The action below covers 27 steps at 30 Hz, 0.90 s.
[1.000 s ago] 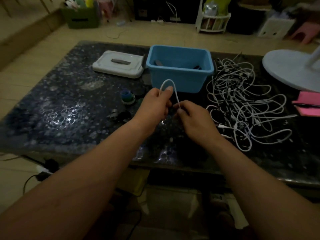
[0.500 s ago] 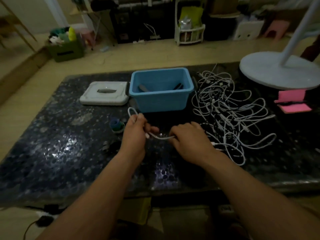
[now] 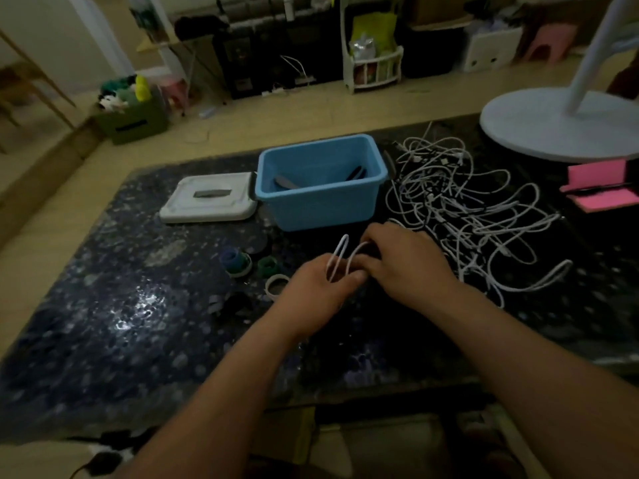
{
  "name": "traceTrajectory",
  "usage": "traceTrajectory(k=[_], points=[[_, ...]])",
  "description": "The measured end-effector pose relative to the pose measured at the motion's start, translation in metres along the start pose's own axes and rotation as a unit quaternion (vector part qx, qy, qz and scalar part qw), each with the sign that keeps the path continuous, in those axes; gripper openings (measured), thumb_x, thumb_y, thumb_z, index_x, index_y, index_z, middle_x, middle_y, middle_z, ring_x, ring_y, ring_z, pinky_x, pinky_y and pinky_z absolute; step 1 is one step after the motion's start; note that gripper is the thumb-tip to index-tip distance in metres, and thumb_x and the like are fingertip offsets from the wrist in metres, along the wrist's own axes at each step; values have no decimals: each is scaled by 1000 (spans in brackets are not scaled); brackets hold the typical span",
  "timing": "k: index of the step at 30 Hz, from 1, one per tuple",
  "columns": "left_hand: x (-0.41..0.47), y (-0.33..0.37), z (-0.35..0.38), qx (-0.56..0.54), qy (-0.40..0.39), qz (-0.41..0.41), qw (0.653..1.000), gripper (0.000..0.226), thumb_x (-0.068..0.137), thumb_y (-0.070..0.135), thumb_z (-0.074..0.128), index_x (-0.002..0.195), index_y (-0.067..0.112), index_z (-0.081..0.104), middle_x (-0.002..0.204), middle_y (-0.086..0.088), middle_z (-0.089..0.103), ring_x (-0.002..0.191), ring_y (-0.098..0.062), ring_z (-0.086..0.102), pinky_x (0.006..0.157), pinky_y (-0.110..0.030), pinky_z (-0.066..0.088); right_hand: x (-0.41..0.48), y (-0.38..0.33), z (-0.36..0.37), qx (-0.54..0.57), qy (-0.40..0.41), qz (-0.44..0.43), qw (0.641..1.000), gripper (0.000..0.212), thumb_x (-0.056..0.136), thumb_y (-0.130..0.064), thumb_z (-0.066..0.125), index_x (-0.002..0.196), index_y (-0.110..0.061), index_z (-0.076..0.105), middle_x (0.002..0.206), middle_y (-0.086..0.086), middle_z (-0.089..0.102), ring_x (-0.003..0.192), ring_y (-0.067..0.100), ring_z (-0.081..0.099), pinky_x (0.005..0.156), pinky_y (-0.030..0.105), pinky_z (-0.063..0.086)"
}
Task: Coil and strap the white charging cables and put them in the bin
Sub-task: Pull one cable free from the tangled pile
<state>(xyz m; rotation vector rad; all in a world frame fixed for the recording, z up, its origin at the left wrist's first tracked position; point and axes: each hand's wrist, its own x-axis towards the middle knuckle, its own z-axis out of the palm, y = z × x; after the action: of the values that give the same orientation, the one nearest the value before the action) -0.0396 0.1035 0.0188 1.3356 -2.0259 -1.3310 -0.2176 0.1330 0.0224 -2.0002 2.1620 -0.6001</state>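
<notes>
Just in front of the blue bin (image 3: pixel 321 209), the two hands are working close together, nearly touching. The left hand (image 3: pixel 311 292) is gripping a white cable (image 3: pixel 340 252) folded into two narrow loops that are standing up out of its fingers. It is acting as the anchor so the folds are not springing open. The right hand (image 3: pixel 408 261) is pinching the loop on its own side, seemingly feeding the next length over, though its fingertips are hiding behind its knuckles. I'd judge the coiling to be partway through, with no strap on yet.

To the right of the bin, the tangled heap of cables (image 3: pixel 466 209) is sprawling across the dark worktop (image 3: pixel 121 305), within easy reach of the feeding hand. In front of the bin and to its left, small rolls (image 3: pixel 237 262), probably strap material, are sitting near the left hand, handy for binding. The grey lid (image 3: pixel 211 198) is lying flat against the bin's left side, leaving it open for finished coils.
</notes>
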Motion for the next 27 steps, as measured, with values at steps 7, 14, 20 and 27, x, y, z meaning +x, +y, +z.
traceTrajectory(k=[7,14,20,27], points=[[0,0,-5,-25,56,8,998,30,108,32,53,91,13,69,65,5,54,54,-5,46,54,-25,39,2,12,-9,88,7,25,996,12,100,-39,67,106,-29,66,97,-10,65,91,15,62,78,36,49],[3,-2,-27,-126,151,7,981,31,107,36,51,85,24,69,56,12,50,55,-12,44,61,-34,36,4,41,-18,12,-5,61,998,14,102,-39,62,91,-31,62,85,-10,63,90,23,65,78,37,40],[4,1,-20,-244,196,-7,950,26,111,25,48,96,12,65,56,3,48,50,-13,45,52,-31,36,6,61,-25,-139,20,92,986,22,102,-36,57,92,-25,73,95,0,70,98,31,65,86,43,40],[6,16,11,-278,110,-35,954,19,111,24,49,105,10,60,64,-2,55,60,-19,62,71,-41,46,-2,4,-17,19,1,-47,999,33,110,-44,41,87,-24,51,86,-1,62,83,29,62,74,43,46]])
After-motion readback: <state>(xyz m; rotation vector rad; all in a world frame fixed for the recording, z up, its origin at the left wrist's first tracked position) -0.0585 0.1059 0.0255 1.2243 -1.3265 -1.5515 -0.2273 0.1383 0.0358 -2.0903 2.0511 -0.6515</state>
